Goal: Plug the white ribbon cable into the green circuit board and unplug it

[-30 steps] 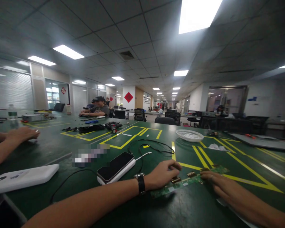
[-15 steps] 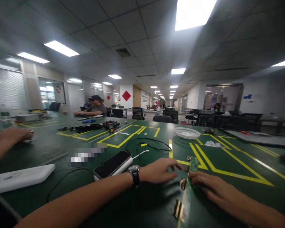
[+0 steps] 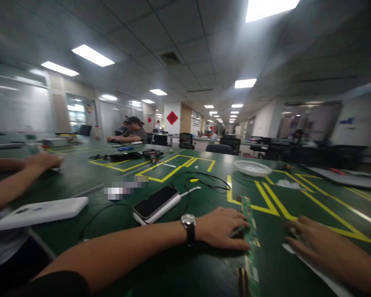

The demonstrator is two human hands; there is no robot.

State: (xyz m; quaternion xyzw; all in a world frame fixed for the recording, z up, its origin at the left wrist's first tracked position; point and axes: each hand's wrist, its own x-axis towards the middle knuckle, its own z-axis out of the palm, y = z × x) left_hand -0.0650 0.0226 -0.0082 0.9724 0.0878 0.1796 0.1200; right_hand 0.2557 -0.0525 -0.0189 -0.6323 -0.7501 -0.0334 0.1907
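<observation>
The circuit board (image 3: 253, 258) stands partly out of view: its near end runs off the bottom edge, and brown connectors (image 3: 243, 280) there are cut off with it. Fingers of the left hand (image 3: 224, 227) hide a stretch of its left edge. The right hand (image 3: 320, 241) is blurred; a small pale spot among its fingers cannot be identified. An item near the phone (image 3: 157, 202) is pixelated and unreadable.

The board lies on the green worktop (image 3: 173, 270), between the two hands, its length running away from the wearer. The left hand is at its left edge, thumb and fingers parted about a dark part (image 3: 238, 232); whether they pinch it cannot be told. The right hand is apart from the board, to its right, fingers bent, above or beside a white strip (image 3: 311, 264) that it partly covers. Whether it grips anything cannot be told.

The phone rests on a white block (image 3: 168, 208), left of the left hand. A white basket (image 3: 252, 168) sits beyond the board. At far left, another person's hand (image 3: 43, 161) is near a white slab (image 3: 43, 212); what it touches is unclear.
</observation>
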